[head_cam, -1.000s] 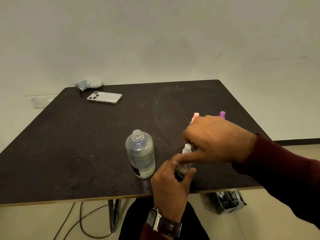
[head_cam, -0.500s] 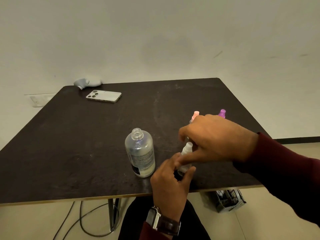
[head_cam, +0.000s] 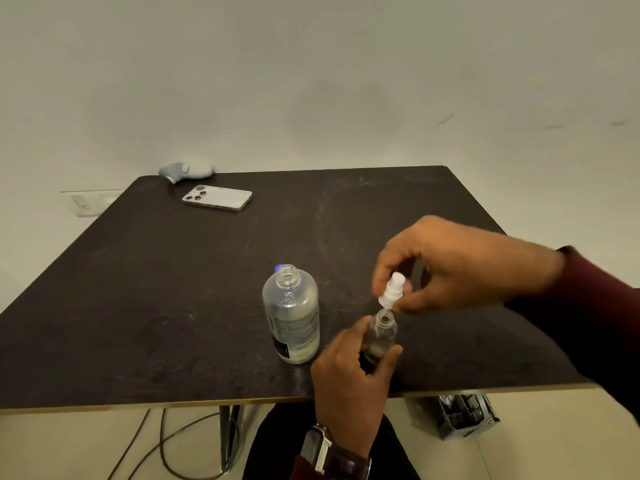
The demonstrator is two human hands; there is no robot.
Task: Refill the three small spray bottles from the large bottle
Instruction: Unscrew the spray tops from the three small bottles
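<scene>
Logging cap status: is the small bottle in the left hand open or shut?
Open. The right hand holds the white spray top lifted above the small bottle, whose neck is bare.

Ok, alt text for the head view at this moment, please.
The right hand lifts a white spray cap just above the open neck of a small clear bottle held upright by the left hand. The uncapped large bottle stands beside it on a dark table.

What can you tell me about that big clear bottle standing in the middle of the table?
The large bottle looks like clear plastic, round-shouldered, with a threaded neck and no cap on. A printed label wraps its lower half. It stands upright on the dark table, near the front edge. Nothing touches it; the left hand is close beside it.
</scene>
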